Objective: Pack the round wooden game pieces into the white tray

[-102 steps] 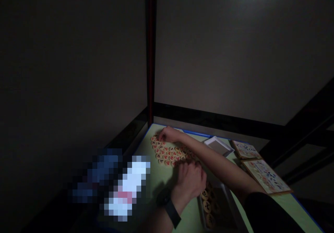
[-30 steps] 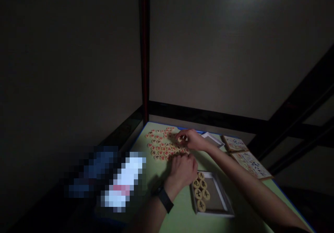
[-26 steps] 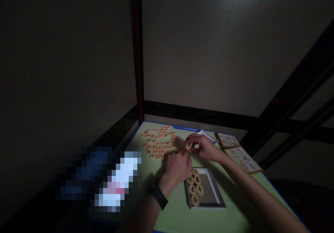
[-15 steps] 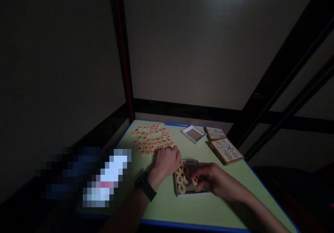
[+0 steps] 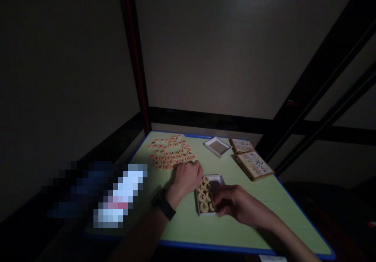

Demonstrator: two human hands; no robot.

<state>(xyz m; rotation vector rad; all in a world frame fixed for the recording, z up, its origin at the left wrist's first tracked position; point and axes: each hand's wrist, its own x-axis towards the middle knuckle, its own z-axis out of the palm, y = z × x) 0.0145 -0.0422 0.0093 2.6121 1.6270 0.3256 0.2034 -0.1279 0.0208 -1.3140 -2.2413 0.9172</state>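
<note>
A spread of round wooden game pieces [image 5: 171, 153] with red and black marks lies at the far left of the green table [image 5: 252, 211]. My left hand [image 5: 187, 177], a dark watch on its wrist, rests curled as a loose fist at the near edge of that spread. A shallow white box [image 5: 219, 179] holds several pieces [image 5: 205, 196] in rows. My right hand [image 5: 235, 205] reaches into the near part of the box, fingertips pinched together over the pieces; what they hold is hidden.
A second white tray [image 5: 217, 146] and two flat printed boards [image 5: 254, 164] lie at the far right of the table. The table has a blue rim [image 5: 223, 247]. A dark red post [image 5: 135, 54] stands at the far left corner. A blurred-out patch sits left.
My right hand took a piece from the spread and carried it back to the near box, where it now sits low over the rows. My left hand stayed put. The view swung right.
</note>
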